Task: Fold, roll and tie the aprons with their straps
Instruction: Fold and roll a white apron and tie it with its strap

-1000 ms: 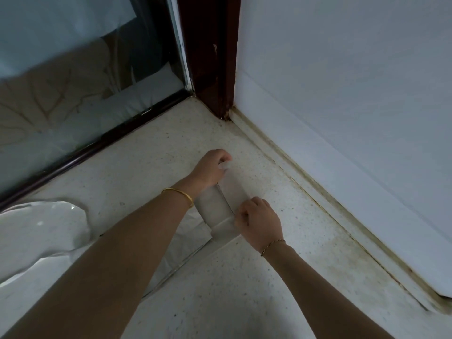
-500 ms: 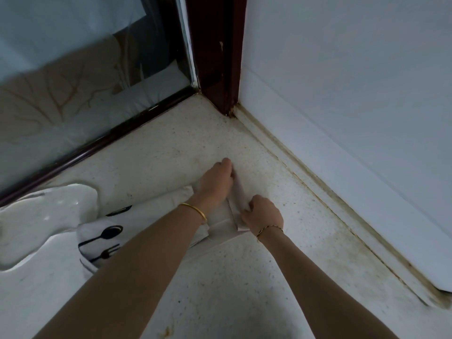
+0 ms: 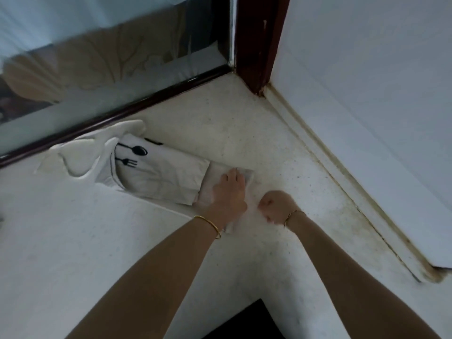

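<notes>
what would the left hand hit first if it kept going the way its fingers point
Past the edge of the apron under the left hand, the speckled surface looks free; it would probably first meet the dark post in the corner, though depth is hard to judge.

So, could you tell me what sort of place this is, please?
Probably an indoor corner worktop or ledge: a speckled surface meets a white wall, a dark wooden post and a glass pane.

Speckled pale desk (image 3: 220, 123) bounded by white wall (image 3: 367, 81) at right, glass pane (image 3: 97, 69) at left; dark wooden post (image 3: 259, 40) set in corner.
</notes>
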